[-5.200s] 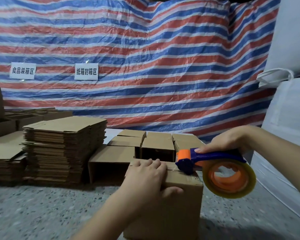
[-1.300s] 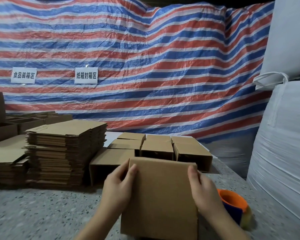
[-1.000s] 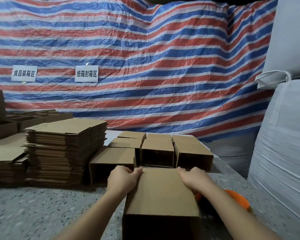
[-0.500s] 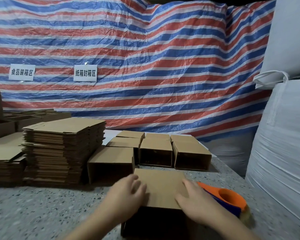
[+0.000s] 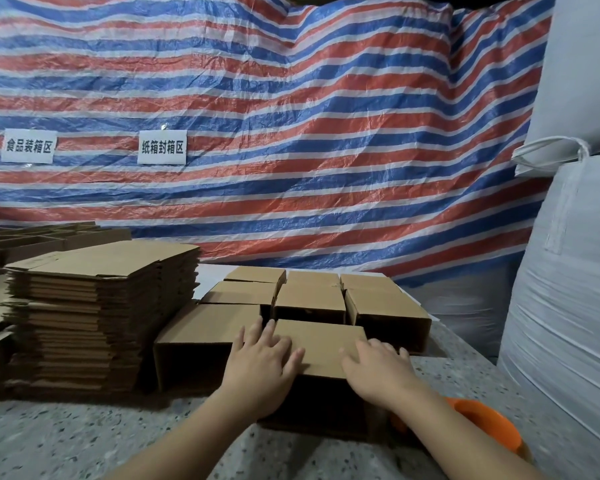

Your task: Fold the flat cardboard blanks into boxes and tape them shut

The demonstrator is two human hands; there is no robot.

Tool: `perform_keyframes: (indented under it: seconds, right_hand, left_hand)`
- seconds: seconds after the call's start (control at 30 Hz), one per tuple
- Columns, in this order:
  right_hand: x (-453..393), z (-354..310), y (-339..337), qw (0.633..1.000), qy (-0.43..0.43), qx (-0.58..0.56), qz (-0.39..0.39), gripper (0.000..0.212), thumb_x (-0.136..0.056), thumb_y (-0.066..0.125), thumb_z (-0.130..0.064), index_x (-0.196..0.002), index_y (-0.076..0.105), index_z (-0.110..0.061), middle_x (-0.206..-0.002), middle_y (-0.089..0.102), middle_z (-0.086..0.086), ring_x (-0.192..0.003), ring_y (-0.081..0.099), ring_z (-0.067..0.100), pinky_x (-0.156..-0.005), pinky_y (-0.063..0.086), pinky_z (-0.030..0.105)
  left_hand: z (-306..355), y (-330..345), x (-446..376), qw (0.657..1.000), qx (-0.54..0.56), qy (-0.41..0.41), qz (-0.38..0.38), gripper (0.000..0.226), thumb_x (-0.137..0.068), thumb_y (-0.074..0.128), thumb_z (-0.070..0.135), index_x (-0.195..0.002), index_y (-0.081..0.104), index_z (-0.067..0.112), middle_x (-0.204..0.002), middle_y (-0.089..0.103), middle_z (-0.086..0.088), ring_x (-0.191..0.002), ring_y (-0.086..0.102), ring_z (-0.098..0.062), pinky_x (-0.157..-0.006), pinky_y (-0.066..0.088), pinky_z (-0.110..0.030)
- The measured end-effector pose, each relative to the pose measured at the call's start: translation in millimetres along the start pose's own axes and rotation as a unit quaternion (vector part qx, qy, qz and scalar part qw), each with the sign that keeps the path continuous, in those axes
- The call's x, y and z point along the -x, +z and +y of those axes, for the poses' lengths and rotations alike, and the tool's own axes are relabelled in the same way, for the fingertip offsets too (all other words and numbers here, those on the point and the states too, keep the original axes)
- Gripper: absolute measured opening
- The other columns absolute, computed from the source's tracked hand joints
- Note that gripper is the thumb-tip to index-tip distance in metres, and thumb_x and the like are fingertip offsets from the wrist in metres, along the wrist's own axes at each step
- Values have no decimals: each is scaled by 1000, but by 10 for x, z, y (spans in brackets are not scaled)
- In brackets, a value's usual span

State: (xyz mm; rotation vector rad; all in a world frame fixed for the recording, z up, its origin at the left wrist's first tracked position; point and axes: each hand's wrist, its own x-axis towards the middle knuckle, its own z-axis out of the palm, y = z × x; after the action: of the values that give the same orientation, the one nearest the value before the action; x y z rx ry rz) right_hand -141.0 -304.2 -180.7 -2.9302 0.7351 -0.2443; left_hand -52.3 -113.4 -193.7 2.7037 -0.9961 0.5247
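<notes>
A brown cardboard box (image 5: 321, 344) lies on the speckled table (image 5: 66, 441), its open dark side facing me, in line with several other folded boxes (image 5: 310, 299) behind it. My left hand (image 5: 262, 367) lies flat on the box's top near its left edge, fingers spread. My right hand (image 5: 374, 370) presses flat on the top near its right edge. The orange tape dispenser (image 5: 485, 427) lies on the table at the lower right, partly behind my right forearm. A tall stack of flat cardboard blanks (image 5: 97, 313) stands at the left.
A striped red, white and blue tarp (image 5: 291, 133) with two white signs hangs behind the table. Big white sacks (image 5: 568, 271) stand close on the right. More flat cardboard and open boxes (image 5: 32, 237) lie at the far left.
The tape dispenser was put down at the right. Both hands tipped the box onto its side and slid it forward toward the row of folded boxes; the fingers now lie flat on top.
</notes>
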Motion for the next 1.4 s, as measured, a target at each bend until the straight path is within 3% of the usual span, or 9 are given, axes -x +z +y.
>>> perform_keyframes:
  seconds: [0.13, 0.3, 0.6, 0.87, 1.0, 1.13, 1.3, 1.4]
  right_hand:
    - [-349, -72, 35, 1000, 4, -1, 9, 65, -101, 17, -57, -148, 40, -19, -147, 48, 8, -138, 39, 31, -116, 19, 54]
    - [-589, -57, 67, 1000, 14, -10, 16, 58, -103, 18, -51, -143, 46, -20, -142, 53, 7, -133, 44, 30, -113, 25, 52]
    - [-697, -77, 85, 1000, 13, -7, 26, 60, -103, 17, -54, -143, 46, -19, -138, 54, 7, -130, 46, 30, -111, 28, 49]
    - [-561, 13, -44, 998, 21, -39, 43, 65, -101, 14, -63, -137, 48, -21, -137, 54, 6, -128, 48, 30, -107, 33, 48]
    - [-466, 54, -191, 997, 22, -38, 69, 60, -101, 17, -62, -124, 55, -21, -133, 58, 5, -124, 52, 29, -101, 36, 46]
    - [-371, -45, -375, 994, 3, -49, 100, 48, -102, 21, -59, -104, 54, -24, -124, 62, 4, -117, 56, 27, -97, 42, 42]
    - [-266, -272, -534, 991, -39, -69, 108, 46, -101, 23, -59, -99, 53, -25, -118, 61, 1, -112, 57, 26, -97, 44, 43]
    - [-237, -399, -594, 991, -52, -56, 111, 49, -102, 24, -57, -108, 57, -22, -125, 60, 2, -117, 56, 27, -100, 42, 42]
  left_hand:
    - [-66, 105, -283, 1000, -12, -28, -6, 58, -98, 12, 60, -137, 45, 33, -162, 19, -6, -150, 5, -25, -119, 0, -47]
    - [-55, 244, -500, 1000, -7, -22, 1, 55, -100, 13, 57, -132, 48, 29, -145, 45, 4, -144, 25, -22, -117, 13, -46]
    - [-78, 291, -599, 999, -35, -38, -4, 47, -100, 13, 54, -129, 42, 30, -131, 49, -1, -125, 45, -28, -104, 34, -46]
    - [-154, -17, -458, 997, -1, -34, 66, 46, -101, 18, 52, -121, 52, 27, -122, 57, 4, -116, 52, -20, -98, 42, -36]
    - [-479, -549, -444, 985, -44, -22, 167, 37, -99, 33, 44, -117, 56, 23, -119, 60, 2, -111, 55, -20, -94, 43, -35]
    - [-1056, -1128, -488, 970, -81, -83, 214, 36, -98, 41, 41, -121, 56, 18, -123, 58, -3, -113, 54, -22, -94, 44, -37]
    - [-1678, -1496, -481, 961, -171, -161, 149, 52, -95, 45, 50, -135, 48, 17, -137, 50, -6, -129, 45, -26, -107, 38, -43]
    - [-1881, -1536, -469, 962, -182, -187, 80, 61, -94, 42, 59, -141, 43, 20, -145, 44, -8, -135, 40, -28, -111, 33, -46]
